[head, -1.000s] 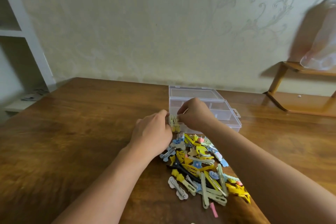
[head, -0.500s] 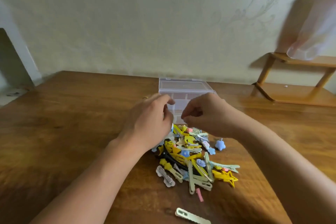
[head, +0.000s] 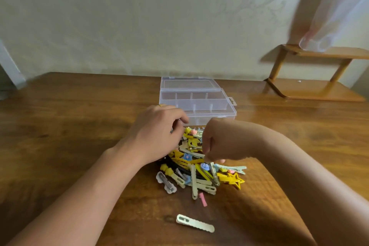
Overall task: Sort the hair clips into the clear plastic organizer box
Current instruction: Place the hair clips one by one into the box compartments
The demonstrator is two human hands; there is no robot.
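Observation:
The clear plastic organizer box (head: 211, 109) stands open on the wooden table (head: 69, 126), its lid laid back toward the wall and its compartments looking empty. In front of it lies a pile of hair clips (head: 197, 173), mostly yellow, pale green and blue, with a yellow star clip (head: 234, 179) at its right edge. My left hand (head: 157, 132) rests curled over the pile's far left, near the box's front corner; what is under its fingers is hidden. My right hand (head: 219, 143) is bunched, fingertips pinched down on a clip in the middle of the pile.
One pale green clip (head: 195, 225) lies alone near the table's front, and a small pink clip (head: 203, 198) sits just off the pile. A low wooden stand (head: 319, 75) with a plastic bag (head: 337, 12) on it is at the back right.
Both hands have drawn back from the box toward me. The right hand has dropped onto the middle of the pile and closed its fingertips; the left has settled on the pile's left edge.

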